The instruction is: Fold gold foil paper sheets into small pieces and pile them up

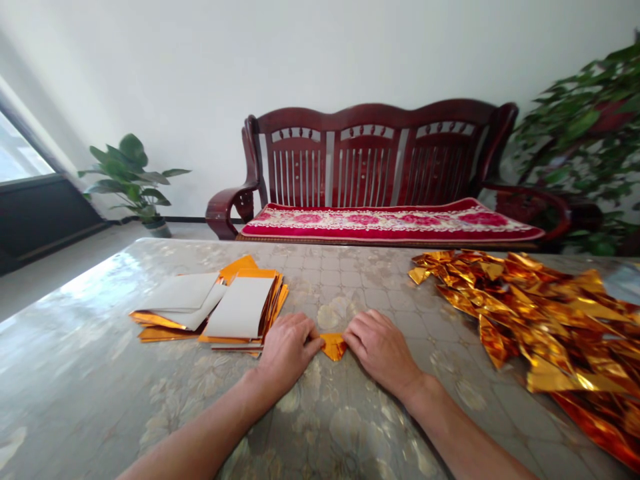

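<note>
Between my two hands, low over the table, is a small folded piece of orange-gold foil paper (333,347). My left hand (289,343) pinches its left end between thumb and fingers. At the other end, the fingers of my right hand (377,343) are closed on it too; they cover that tip. Stacks of orange-gold foil paper sheets (240,310), with pale grey backs up, lie just beyond my left hand. Over on the right spreads a heap of folded shiny gold foil pieces (540,313).
The table (210,407) has a patterned, glossy cover. Behind its far edge stands a dark red wooden bench (367,153) with a floral red and white cushion (395,221). A potted plant (133,177) is at the left, and leafy foliage (595,127) at the right.
</note>
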Tool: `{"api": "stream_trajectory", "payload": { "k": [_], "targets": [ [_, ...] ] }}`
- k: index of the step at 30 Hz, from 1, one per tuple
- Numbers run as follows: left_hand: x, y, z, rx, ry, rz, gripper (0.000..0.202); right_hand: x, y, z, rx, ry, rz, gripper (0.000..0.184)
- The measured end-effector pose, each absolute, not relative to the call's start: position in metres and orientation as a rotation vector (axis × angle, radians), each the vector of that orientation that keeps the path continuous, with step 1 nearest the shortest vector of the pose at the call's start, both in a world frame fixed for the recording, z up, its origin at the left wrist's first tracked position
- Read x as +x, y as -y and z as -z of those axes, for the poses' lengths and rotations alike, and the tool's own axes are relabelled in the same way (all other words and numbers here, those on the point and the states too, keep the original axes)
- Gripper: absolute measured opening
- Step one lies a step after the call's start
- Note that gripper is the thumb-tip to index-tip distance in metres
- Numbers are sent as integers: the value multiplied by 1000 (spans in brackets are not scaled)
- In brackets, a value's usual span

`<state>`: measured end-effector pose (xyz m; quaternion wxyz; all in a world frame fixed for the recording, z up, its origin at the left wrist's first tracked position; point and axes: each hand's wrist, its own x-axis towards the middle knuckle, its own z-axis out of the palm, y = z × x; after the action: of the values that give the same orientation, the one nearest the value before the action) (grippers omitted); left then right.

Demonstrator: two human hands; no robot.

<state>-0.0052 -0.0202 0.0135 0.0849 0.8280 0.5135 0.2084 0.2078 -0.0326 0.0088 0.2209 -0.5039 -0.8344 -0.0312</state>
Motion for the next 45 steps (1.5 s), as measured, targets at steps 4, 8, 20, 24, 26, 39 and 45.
{"api": "stream_trajectory", "payload": {
  "k": [4,8,20,24,26,39,45],
  "targets": [
    [-8,16,-15,2370,-1558,-600,9,206,31,-8,-1436,2279,52,15],
    [-12,15,-18,2366,-1564,-551,10,206,31,-8,-1438,2250,17,9],
    [-11,17,-9,2381,-1413,-670,13,210,31,-8,-1399,2203,-134,8],
    [-13,23,-11,2364,-1328,-783,14,211,33,-10,-1391,2202,-204,8],
    [-15,24,-12,2368,-1288,-836,14,211,34,-10,-1412,2156,-248,11],
    [-1,28,-21,2417,-1221,-862,20,210,38,-9,-1027,1923,-6,5],
    [-1,28,-18,2427,-1185,-946,24,207,40,-7,-948,1872,-34,22]
  ]
}}
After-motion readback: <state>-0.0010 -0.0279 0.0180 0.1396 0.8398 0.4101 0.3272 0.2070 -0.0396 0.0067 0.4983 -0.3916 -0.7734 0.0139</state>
